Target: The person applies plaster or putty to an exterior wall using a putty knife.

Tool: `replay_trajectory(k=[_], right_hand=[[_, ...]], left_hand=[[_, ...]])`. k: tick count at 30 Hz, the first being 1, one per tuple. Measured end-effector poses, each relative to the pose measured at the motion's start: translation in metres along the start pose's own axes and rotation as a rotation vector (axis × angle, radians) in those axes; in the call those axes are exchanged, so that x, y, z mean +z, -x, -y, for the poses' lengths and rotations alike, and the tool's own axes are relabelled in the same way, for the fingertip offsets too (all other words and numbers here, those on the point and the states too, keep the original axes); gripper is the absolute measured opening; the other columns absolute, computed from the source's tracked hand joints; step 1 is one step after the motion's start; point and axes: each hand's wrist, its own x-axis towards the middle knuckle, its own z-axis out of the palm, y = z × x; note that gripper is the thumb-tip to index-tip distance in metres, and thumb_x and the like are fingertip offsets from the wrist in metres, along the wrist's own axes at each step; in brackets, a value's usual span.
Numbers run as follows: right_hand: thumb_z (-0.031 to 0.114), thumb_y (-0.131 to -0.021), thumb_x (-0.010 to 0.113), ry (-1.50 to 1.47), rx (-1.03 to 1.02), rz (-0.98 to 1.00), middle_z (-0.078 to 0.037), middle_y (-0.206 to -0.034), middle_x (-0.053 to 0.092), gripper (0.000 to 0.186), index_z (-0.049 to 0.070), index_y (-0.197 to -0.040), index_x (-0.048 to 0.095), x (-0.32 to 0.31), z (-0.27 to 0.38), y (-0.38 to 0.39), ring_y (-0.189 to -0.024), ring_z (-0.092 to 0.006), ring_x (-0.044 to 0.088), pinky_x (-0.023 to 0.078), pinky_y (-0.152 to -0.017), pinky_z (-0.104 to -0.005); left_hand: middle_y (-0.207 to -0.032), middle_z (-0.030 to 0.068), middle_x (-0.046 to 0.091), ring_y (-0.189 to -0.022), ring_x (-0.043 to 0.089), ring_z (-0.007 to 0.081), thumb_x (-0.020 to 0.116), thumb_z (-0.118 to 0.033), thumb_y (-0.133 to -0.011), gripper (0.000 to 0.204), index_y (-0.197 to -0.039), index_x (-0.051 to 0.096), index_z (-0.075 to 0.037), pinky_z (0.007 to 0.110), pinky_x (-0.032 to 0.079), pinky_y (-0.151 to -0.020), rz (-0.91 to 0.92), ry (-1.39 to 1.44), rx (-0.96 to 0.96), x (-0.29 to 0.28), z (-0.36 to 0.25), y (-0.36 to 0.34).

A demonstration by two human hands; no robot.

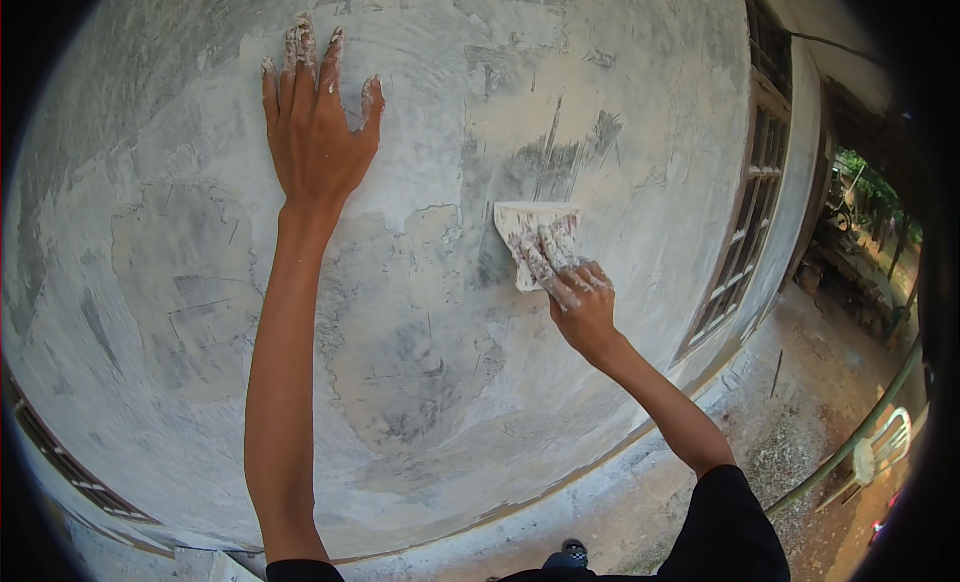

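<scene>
A grey and cream plastered wall (400, 272) fills most of the head view, with rough dark patches and scraped streaks. My left hand (318, 132) lies flat against its upper part, fingers spread, the tips caked with white paste. Lower and to the right, my right hand (583, 297) grips a whitish putty scraper (512, 220) smeared with paste. Its broad straight edge points up and rests on the wall, just below a dark streaked patch. The fingers of that hand lie stretched along the blade, and white paste coats them.
A window with a wooden frame (745, 222) stands to the right. Another framed opening (70, 462) shows at the lower left. Beyond the wall's foot runs a dusty floor (790, 402). A pale chair (880, 447) and a slanting pole (850, 437) are at the far right.
</scene>
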Motion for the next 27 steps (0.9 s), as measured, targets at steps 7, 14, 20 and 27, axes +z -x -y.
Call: replay_trajectory(k=[7, 14, 20, 27], right_hand=[[0.005, -0.065, 0.07, -0.273, -0.123, 0.321, -0.01, -0.087, 0.066, 0.023, 0.007, -0.087, 0.065, -0.037, 0.032, 0.042, -0.083, -0.0267, 0.064, 0.051, -0.076, -0.0388], [0.004, -0.081, 0.06, -0.432, 0.122, 0.247, -0.018, -0.092, 0.067, 0.026, 0.001, -0.106, 0.065, -0.061, -0.041, -0.069, -0.069, -0.0349, 0.064, 0.052, -0.063, -0.0415], [0.003, -0.078, 0.058, -0.282, 0.054, 0.12, -0.021, -0.069, 0.064, 0.03, 0.0, -0.107, 0.065, -0.069, -0.076, -0.127, -0.058, -0.0332, 0.061, 0.05, -0.059, -0.0389], [0.004, -0.081, 0.061, -0.459, 0.053, -0.432, -0.018, -0.062, 0.062, 0.028, -0.004, -0.108, 0.064, -0.116, -0.112, -0.173, -0.041, -0.0239, 0.045, 0.044, -0.048, -0.0293]], left_hand=[[-0.138, 0.0185, 0.045, -0.129, 0.041, 0.0306, 0.061, -0.029, -0.085, 0.047, -0.126, 0.055, -0.005, 0.047, 0.024, -0.111, 0.03, -0.032, 0.022, 0.004, -0.003, 0.0], [-0.144, 0.0154, 0.038, -0.134, 0.034, 0.0284, 0.061, -0.024, -0.087, 0.049, -0.133, 0.05, -0.009, 0.046, 0.02, -0.112, 0.108, -0.039, -0.025, -0.002, -0.006, 0.001], [-0.142, 0.0188, 0.041, -0.132, 0.036, 0.031, 0.062, -0.027, -0.085, 0.049, -0.129, 0.053, -0.005, 0.047, 0.022, -0.111, 0.086, -0.08, 0.012, -0.003, -0.005, -0.004], [-0.141, 0.019, 0.041, -0.132, 0.036, 0.0309, 0.062, -0.026, -0.085, 0.049, -0.129, 0.053, -0.005, 0.047, 0.022, -0.112, 0.077, -0.064, -0.002, -0.001, -0.004, 0.001]])
